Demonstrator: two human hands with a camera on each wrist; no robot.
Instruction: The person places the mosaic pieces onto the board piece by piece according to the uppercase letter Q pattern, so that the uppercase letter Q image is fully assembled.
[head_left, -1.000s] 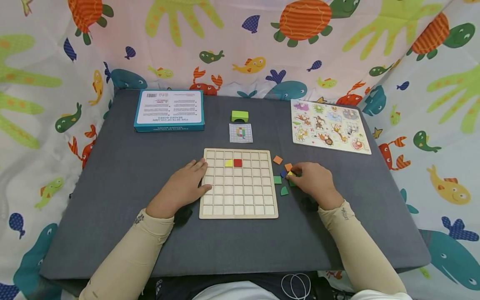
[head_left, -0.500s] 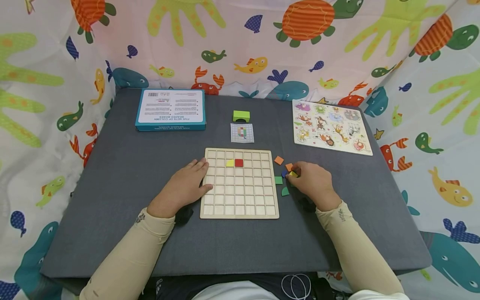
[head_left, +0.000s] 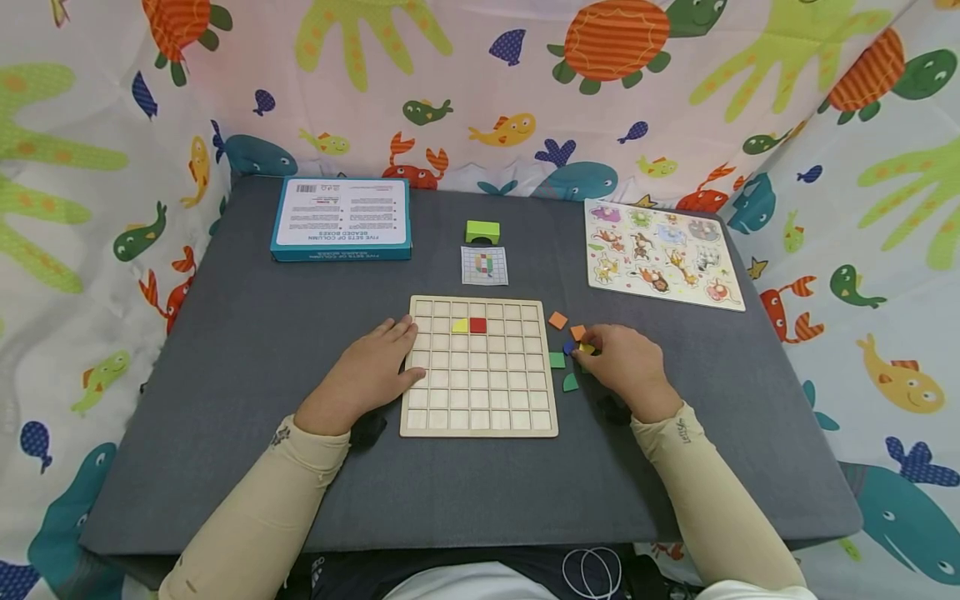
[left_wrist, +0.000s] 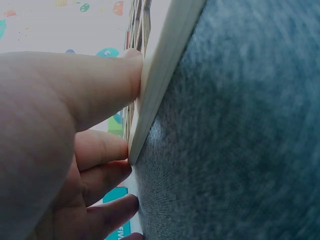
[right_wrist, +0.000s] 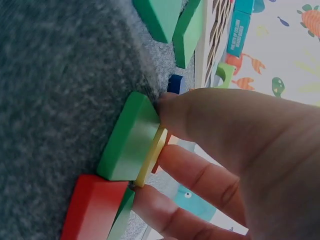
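A wooden grid board lies on the table, with a yellow piece and a red square side by side in its upper cells. My left hand rests at the board's left edge, thumb on the rim, fingers fairly straight. Right of the board, my right hand pinches a small yellow block between thumb and fingertips. A green block lies against it, and a red block sits just below. Beside the fingertips are a blue block and orange squares.
Green pieces lie at the board's right edge. Behind the board are a pattern card and a lime arch block. A blue box stands back left; an animal puzzle board lies back right.
The yellow block has shifted slightly to the right at my right fingertips. My left hand stays on the board's edge, and the pieces on the grid are unchanged.
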